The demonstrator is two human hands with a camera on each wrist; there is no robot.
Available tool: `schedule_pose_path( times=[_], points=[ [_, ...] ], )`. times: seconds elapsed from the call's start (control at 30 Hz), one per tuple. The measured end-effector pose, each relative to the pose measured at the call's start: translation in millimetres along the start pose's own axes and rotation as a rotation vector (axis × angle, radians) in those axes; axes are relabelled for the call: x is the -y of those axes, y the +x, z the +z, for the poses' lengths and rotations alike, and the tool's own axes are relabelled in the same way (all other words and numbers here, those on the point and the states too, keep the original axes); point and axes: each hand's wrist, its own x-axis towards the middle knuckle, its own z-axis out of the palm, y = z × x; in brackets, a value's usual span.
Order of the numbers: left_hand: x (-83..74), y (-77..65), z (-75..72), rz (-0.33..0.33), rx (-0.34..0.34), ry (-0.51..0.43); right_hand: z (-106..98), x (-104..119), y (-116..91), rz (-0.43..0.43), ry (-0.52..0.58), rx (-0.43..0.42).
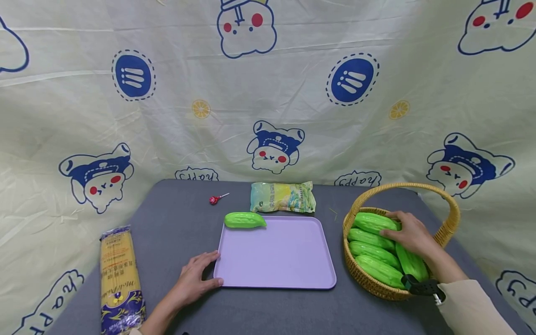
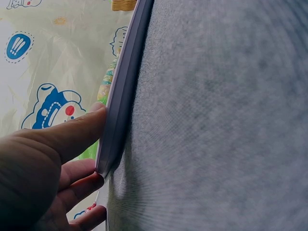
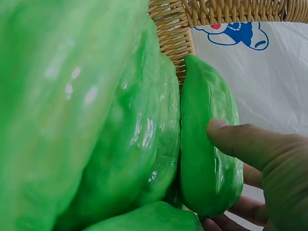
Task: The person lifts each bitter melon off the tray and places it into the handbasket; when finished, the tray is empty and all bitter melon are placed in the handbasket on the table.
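My right hand (image 1: 412, 232) reaches into the wicker basket (image 1: 356, 270) and grips the farthest green bitter melon (image 3: 207, 139), thumb on one side, fingers round the other. Several more bitter melons (image 1: 374, 253) lie packed beside it. One bitter melon (image 1: 244, 220) rests along the far left edge of a lilac tray (image 1: 276, 256). On the tray's left side, my left hand (image 1: 194, 278) touches the rim with its thumb and fingertips, the fingers spread. The left wrist view shows the thumb (image 2: 77, 127) against the tray's edge (image 2: 122, 91).
Behind the tray lies a green-yellow packet (image 1: 282, 197), with a red lollipop (image 1: 215, 200) to its left. A long yellow-and-blue pasta package (image 1: 120, 279) lies at the table's left edge. The basket's tall handle (image 1: 402, 186) arches above the right hand's side. A printed cloth hangs behind the grey table.
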Motion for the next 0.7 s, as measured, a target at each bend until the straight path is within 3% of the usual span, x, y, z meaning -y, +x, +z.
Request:
schedule_pose_path(
  times=[0.47, 0.7],
  points=[
    [-0.5, 0.7, -0.3, 0.013, -0.005, 0.004, -7.3, 12.5, -11.4, -0.029, 0.024, -0.059],
    [0.0, -0.2, -0.2, 0.026, -0.012, 0.007, -11.4, 28.1, -24.7, -0.087, 0.033, -0.122]
  ],
)
